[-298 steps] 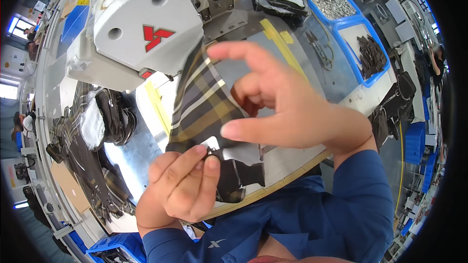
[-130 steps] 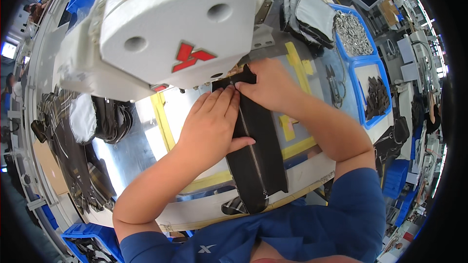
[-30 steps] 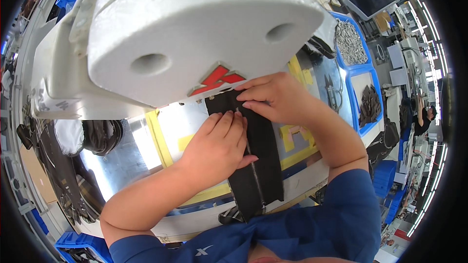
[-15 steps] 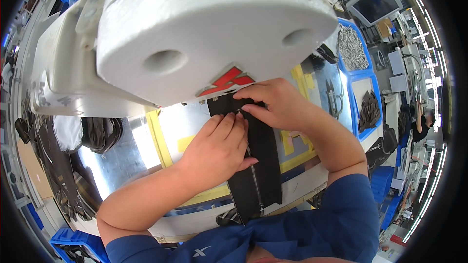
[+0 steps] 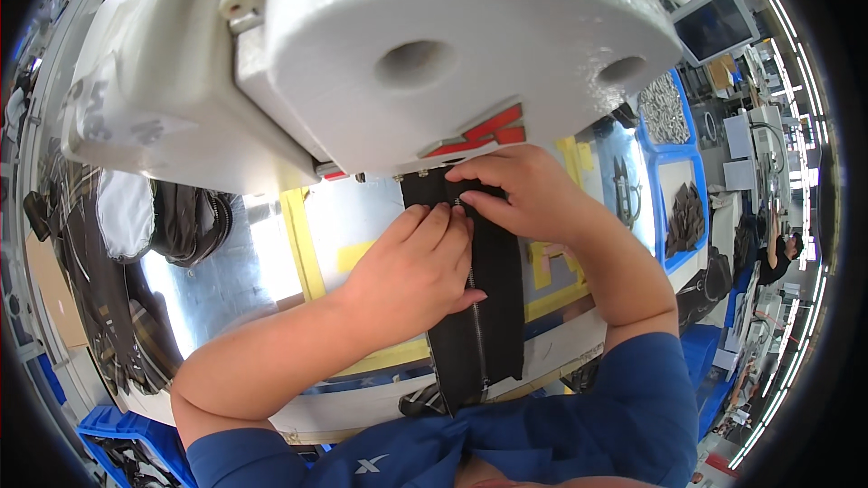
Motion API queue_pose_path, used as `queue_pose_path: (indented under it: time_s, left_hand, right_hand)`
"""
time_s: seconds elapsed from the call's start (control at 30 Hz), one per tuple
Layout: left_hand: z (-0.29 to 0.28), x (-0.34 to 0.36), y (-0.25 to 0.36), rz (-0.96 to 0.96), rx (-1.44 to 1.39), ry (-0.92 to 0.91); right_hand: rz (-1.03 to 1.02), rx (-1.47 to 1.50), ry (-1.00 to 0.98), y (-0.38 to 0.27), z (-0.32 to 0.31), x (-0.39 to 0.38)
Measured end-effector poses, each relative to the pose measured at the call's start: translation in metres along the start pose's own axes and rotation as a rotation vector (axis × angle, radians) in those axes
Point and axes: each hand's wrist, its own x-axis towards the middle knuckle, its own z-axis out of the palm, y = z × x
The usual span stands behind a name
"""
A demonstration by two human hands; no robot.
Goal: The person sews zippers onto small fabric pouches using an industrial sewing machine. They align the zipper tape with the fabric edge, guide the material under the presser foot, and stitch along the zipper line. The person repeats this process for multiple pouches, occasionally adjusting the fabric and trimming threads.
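A long black fabric piece (image 5: 499, 307) with a metal zipper (image 5: 477, 334) runs from under the white sewing machine head (image 5: 506, 54) down to my body. My left hand (image 5: 416, 262) presses bent fingertips along the zipper, its thumb lower down on the teeth. Near the machine, my right hand (image 5: 520, 194) grips the cloth with thumb and forefinger at the zipper's upper end. The machine head hides the needle area and the far end of the fabric.
Yellow tape (image 5: 297, 239) marks the worktable. Dark garment pieces (image 5: 185, 226) lie at left. On the right are scissors (image 5: 626, 192), a blue tray (image 5: 665, 150) with small metal parts and dark pieces, and a monitor (image 5: 719, 25). A blue bin (image 5: 127, 429) stands lower left.
My view has shifted, so the machine head sits further right and higher in the picture. Both hands keep nearly the same hold on the zippered fabric.
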Motion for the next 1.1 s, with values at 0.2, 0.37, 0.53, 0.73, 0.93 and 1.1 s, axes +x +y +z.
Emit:
queue_pose_path:
  time_s: [0.2, 0.37, 0.53, 0.73, 0.93, 1.1]
  left_hand:
    - [0.0, 0.0, -0.001, -0.004, -0.007, 0.019]
    - [0.004, 0.0, -0.002, -0.084, 0.013, 0.098]
    - [0.002, 0.003, -0.008, -0.182, 0.07, 0.102]
    - [-0.002, 0.007, -0.008, -0.196, 0.076, 0.048]
    - [-0.007, 0.01, -0.011, -0.22, -0.01, -0.016]
    - [-0.011, 0.011, -0.012, -0.218, -0.047, -0.043]
  right_hand:
    - [-0.104, -0.091, 0.035, -0.004, -0.001, 0.0]
    - [-0.138, -0.064, 0.074, 0.0, 0.002, 0.001]
    - [-0.106, -0.052, 0.031, 0.003, -0.001, -0.003]
    - [-0.142, -0.129, 0.094, 0.004, 0.004, -0.006]
    - [-0.241, -0.253, 0.082, 0.007, 0.001, -0.013]
    - [-0.174, -0.253, -0.015, -0.005, -0.012, -0.017]
